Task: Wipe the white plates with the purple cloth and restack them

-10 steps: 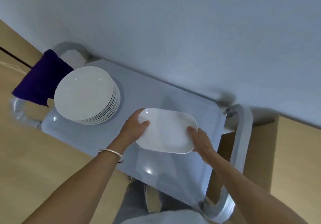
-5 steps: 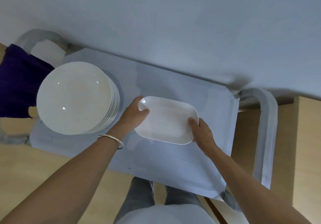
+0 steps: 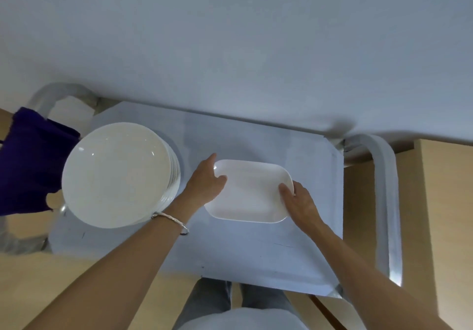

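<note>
Two hands point(image 3: 204, 185) point(image 3: 300, 203) at ends of plate point(image 3: 252, 192)

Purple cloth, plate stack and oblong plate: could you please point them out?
purple cloth point(image 3: 30, 160), head view, middle of fabric.
plate stack point(image 3: 115, 173), head view, top plate's centre.
oblong plate point(image 3: 252, 191), head view, bare centre.

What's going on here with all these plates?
A person holds a white oblong plate by its short ends, left hand on one and right hand on the other, low over the grey cart top; whether it touches down is unclear. A stack of round white plates stands at the cart's left end. The purple cloth hangs over the cart handle, with neither hand on it.
</note>
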`<state>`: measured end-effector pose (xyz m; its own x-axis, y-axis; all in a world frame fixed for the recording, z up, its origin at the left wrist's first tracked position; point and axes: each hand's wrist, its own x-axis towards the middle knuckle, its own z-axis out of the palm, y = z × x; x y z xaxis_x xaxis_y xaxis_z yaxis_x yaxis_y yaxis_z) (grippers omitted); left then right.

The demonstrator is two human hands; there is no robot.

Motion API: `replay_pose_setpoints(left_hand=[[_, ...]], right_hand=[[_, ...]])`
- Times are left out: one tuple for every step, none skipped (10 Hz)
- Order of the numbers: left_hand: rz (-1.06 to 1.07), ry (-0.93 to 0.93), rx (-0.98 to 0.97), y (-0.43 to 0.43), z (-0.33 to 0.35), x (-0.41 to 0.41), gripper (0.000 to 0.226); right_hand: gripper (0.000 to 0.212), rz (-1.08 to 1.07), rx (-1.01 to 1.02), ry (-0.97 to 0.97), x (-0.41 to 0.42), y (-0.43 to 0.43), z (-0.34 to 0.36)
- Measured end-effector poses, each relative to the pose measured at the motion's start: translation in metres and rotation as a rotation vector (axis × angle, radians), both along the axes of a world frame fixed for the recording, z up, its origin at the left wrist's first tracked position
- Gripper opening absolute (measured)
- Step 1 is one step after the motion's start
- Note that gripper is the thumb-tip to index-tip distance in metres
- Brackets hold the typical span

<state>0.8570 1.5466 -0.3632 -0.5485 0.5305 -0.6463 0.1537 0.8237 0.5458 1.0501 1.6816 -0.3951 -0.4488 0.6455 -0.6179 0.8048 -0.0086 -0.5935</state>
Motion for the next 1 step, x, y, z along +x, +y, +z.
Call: replay_pose_setpoints(left_hand=[[-0.008, 0.055, 0.066, 0.0103, 0.0291, -0.0103, 0.065]], right_hand=[[0.06, 0.013, 0.027, -0.042, -0.0106, 0.0112, 0.0201]])
